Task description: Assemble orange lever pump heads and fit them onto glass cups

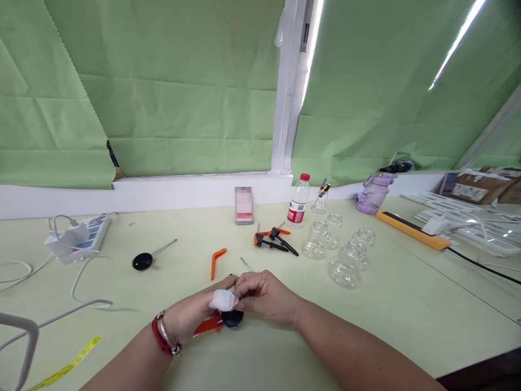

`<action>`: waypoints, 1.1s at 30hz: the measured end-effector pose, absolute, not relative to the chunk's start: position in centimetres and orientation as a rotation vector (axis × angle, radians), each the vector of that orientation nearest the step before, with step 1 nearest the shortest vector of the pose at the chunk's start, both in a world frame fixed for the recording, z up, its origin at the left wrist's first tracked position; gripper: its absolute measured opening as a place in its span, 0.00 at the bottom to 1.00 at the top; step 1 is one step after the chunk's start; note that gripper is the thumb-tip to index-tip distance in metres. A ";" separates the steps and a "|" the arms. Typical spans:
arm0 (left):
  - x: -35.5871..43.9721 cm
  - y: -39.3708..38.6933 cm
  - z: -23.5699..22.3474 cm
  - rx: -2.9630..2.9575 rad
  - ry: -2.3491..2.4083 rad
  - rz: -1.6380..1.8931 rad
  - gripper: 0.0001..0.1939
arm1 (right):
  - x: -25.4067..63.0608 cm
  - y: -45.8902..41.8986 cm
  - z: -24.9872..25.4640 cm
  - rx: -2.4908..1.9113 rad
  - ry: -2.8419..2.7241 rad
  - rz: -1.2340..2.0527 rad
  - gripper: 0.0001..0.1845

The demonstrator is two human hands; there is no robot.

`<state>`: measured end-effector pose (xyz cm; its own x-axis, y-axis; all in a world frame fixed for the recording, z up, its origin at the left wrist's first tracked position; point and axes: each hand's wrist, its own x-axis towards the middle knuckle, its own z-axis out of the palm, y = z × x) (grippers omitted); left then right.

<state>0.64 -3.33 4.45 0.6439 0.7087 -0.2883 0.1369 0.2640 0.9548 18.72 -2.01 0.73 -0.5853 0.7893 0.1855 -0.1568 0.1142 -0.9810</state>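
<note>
Both forearms come in from the bottom edge, wrists low over the table [280, 355], hands meeting near center. Left hand [197, 310] angled inward, thumb with a white wrap [222, 300] lying across the front. Right hand [271, 298] comes from the other side, knuckles up, fingertips at the left thumb tip.

Work piece: black round part [232, 319], directly under the 2 sets of fingertips. Orange strip [208, 325] sticks out beside it, below the left palm.

Left: fingers closed around the black part, thumb on top. Right: thumb and index bent close together, touching at the same spot; can't tell if they're clamped on anything, contact is hidden.

Nearby: 1 loose orange lever [217, 263] beyond the left hand, 1 thin metal rod [246, 264] just past the fingers.
</note>
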 end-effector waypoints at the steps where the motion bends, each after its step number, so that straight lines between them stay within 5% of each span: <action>1: 0.6 -3.3 4.4 1.262 0.821 0.455 0.13 | 18.7 -2.0 0.6 -0.634 -1.634 1.575 0.08; 33: 0.8 -3.4 4.4 1.268 0.796 0.472 0.12 | 18.6 -2.0 1.0 -0.687 -1.543 1.690 0.10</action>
